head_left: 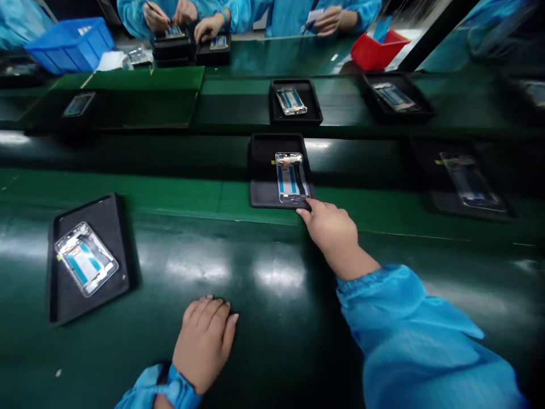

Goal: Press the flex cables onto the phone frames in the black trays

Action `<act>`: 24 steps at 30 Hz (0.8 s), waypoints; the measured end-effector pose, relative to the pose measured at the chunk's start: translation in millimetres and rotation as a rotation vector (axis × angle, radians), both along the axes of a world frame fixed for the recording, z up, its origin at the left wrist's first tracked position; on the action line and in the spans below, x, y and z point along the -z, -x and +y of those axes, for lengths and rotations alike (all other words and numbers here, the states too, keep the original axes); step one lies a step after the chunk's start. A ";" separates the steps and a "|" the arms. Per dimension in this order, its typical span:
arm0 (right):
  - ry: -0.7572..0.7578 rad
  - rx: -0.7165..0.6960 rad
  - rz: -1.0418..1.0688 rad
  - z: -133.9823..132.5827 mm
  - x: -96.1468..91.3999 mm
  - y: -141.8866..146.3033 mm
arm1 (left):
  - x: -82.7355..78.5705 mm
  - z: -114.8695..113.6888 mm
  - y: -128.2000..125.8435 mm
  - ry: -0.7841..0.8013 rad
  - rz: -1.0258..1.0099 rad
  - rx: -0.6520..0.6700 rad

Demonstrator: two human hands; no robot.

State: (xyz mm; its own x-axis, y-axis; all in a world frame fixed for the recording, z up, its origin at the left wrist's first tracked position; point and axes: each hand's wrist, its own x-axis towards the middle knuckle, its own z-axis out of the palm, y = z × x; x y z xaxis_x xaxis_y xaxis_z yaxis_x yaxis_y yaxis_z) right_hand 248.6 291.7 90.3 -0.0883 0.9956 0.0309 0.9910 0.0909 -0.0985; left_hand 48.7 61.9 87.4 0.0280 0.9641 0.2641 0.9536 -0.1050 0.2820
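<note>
My right hand [334, 230] reaches forward and grips the near right corner of a black tray [263, 193] between thumb and fingers. In that tray lies an opened phone frame [292, 177] with blue strips and a dark ribbon-like part. My left hand [205, 338] rests palm down on the green bench [255, 318], its fingers lightly curled and holding nothing I can see. To its left a second black tray [91, 304] sits at an angle, carrying another phone frame [86, 258] with blue strips and a yellow tab.
More black trays with phone frames stand along the line, including a tray [315, 116] behind mine and a blurred one [443, 199] at right. Across the line, co-workers in blue sleeves handle parts near a blue bin [70, 48] and a red bin [377, 54].
</note>
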 end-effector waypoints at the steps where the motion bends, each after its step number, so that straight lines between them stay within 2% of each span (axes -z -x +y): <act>1: -0.007 -0.007 -0.033 -1.3 -1.1 1.2 | -0.1 0.2 -0.9 -0.008 0.004 -0.005; 5: -0.028 -0.053 -0.124 -10.5 -23.9 4.4 | 0.1 1.5 -2.3 -0.043 0.037 0.003; 8: -0.066 -0.141 -0.170 -38.7 -50.0 -0.4 | 1.4 3.1 1.4 -0.067 0.052 0.021; 10: -0.058 -0.207 -0.185 -79.3 -60.2 -6.1 | 2.5 4.4 6.6 -0.066 0.031 0.033; 12: -0.009 -0.290 -0.156 -135.2 -59.1 -10.0 | 3.6 5.2 12.8 -0.051 -0.025 0.036; 13: 0.032 -0.390 -0.109 -165.2 -54.9 -10.3 | 4.3 4.9 15.4 -0.042 -0.065 0.017; 16: 0.244 -0.862 0.150 -238.1 -38.9 -5.3 | 7.7 -2.9 17.7 -0.017 -0.160 -0.109; 17: 0.277 -0.888 0.215 -251.2 -35.7 -3.4 | 9.2 -8.5 16.2 -0.009 -0.158 -0.147; 19: 0.279 -0.777 0.289 -258.1 -34.8 -2.4 | 12.0 -23.6 10.7 0.019 -0.094 -0.175; 22: 0.235 -0.545 0.254 -237.0 -41.4 -6.6 | 12.3 -45.3 1.8 0.103 0.035 -0.143; 24: 0.250 -0.532 0.184 -219.2 -45.5 -7.5 | 8.9 -51.6 -1.7 0.162 0.081 -0.112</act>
